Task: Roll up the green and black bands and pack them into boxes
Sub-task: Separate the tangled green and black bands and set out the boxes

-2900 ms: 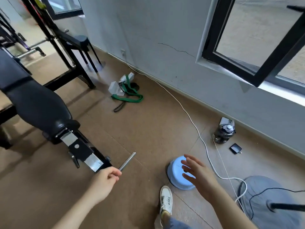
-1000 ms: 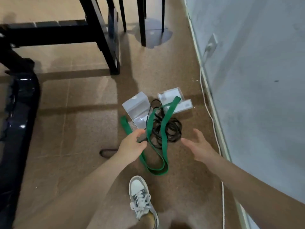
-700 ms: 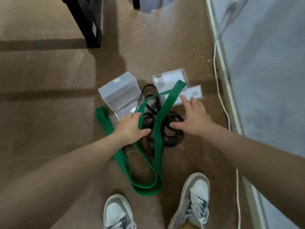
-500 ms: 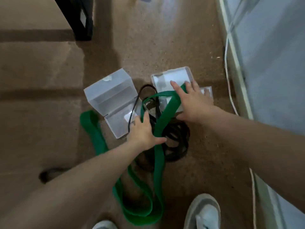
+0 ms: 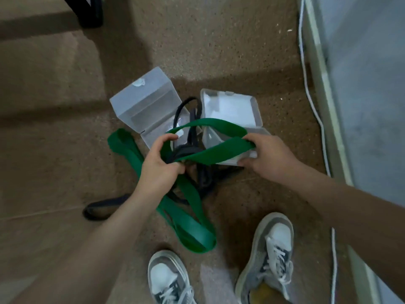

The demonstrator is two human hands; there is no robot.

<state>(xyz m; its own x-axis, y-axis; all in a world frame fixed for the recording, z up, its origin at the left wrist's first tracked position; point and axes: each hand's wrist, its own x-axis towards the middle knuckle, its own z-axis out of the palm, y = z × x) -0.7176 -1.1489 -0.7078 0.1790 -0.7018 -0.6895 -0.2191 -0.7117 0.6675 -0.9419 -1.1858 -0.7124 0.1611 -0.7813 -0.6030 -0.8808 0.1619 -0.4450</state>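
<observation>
now 2 hands grip green band (image 5: 210, 153), black band (image 5: 203, 178) seemingly tangled beneath

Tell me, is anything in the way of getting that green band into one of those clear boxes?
Yes, the black band. It is tangled with the green band, which the left hand and right hand grip, and one strand runs up between the left box and right box, both open. The green band is not yet rolled.

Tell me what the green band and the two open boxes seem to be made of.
Green band: probably rubber or latex, matte; it bends in flat, limp loops. Left box and right box: translucent frosted plastic, slightly glossy; thin rigid walls let light through.
</observation>
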